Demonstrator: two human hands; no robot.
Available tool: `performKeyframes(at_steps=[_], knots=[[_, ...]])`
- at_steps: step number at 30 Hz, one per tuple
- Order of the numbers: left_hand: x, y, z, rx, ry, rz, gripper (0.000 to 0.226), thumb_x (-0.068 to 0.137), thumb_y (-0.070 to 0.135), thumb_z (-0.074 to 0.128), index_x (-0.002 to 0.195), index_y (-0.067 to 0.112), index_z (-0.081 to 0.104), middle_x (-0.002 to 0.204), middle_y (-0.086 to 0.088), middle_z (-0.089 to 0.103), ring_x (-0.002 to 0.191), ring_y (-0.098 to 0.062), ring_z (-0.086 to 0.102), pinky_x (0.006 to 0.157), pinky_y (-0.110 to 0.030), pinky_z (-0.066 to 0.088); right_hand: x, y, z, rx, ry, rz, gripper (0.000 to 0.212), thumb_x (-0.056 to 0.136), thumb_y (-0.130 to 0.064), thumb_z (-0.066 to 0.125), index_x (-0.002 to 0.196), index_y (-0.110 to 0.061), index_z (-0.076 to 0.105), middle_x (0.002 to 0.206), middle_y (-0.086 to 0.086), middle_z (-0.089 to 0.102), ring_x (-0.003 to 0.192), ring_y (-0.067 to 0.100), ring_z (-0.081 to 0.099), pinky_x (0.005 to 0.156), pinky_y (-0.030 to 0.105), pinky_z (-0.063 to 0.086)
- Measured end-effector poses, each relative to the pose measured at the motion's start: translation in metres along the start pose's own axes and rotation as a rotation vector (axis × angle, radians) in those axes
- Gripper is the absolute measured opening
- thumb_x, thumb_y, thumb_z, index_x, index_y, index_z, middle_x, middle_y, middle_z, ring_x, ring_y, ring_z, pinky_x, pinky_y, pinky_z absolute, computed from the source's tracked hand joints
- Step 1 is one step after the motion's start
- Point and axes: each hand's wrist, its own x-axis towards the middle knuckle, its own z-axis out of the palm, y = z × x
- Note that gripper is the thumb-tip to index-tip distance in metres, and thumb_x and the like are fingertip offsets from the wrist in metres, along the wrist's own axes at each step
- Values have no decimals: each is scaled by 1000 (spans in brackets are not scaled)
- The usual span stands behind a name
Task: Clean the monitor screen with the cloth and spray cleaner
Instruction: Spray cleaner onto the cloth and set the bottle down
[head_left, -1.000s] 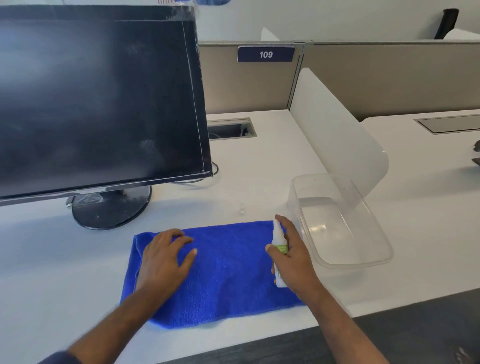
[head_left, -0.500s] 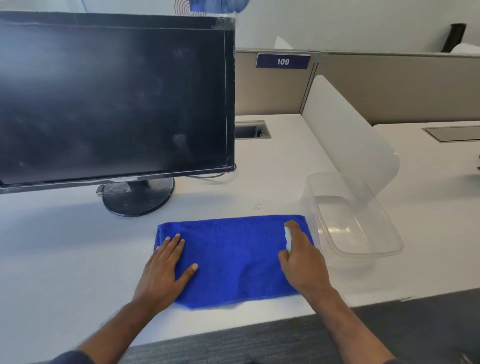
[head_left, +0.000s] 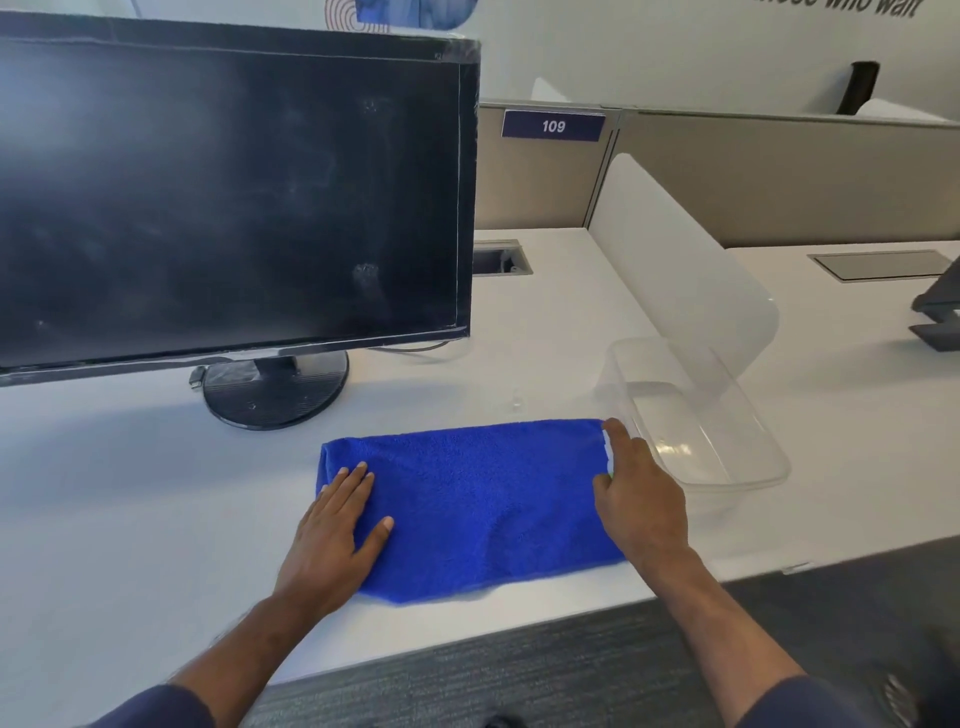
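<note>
A folded blue cloth (head_left: 483, 499) lies flat on the white desk (head_left: 130, 509) in front of me. My left hand (head_left: 337, 530) rests flat on the cloth's left end with straight fingers. My right hand (head_left: 639, 499) grips a small white spray bottle (head_left: 607, 449) at the cloth's right edge; only a sliver of the bottle shows past my fingers. The black monitor (head_left: 228, 197) stands at the back left on a round base (head_left: 275, 389). Its dark screen shows smudges and spots.
A clear plastic bin (head_left: 727, 447) stands just right of my right hand. Behind it rises a frosted desk divider (head_left: 675, 260). A cable cutout (head_left: 498, 260) sits behind the monitor's right edge. The desk's front edge runs close below the cloth.
The view has shifted, so the monitor and cloth sit further right in frame. My left hand's fingers have flattened on the cloth. My right hand now covers more of the bottle.
</note>
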Motion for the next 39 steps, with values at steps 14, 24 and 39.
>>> performKeyframes(at_steps=[14,24,39], knots=[[2,-2,6,34,13,-16,60,103,42,37,156,19,22,163,8,17,151,-11,11,119,-27,6,-30,8,12,-21,-126,-53,63,94,-19,47,151,-35,26,115,-6,53,65,15,58,64,34,55],[1,2,2,28,10,-7,57,104,37,35,156,16,23,164,4,19,152,-13,12,122,-30,9,-46,-28,19,9,-139,-345,64,89,-18,53,146,-39,32,93,-11,46,57,15,48,50,28,41],[2,0,3,30,8,-2,56,104,36,37,156,16,25,163,4,20,151,-15,14,122,-31,10,-44,9,15,0,-97,-164,66,89,-20,55,146,-39,28,96,-10,49,59,12,53,56,30,51]])
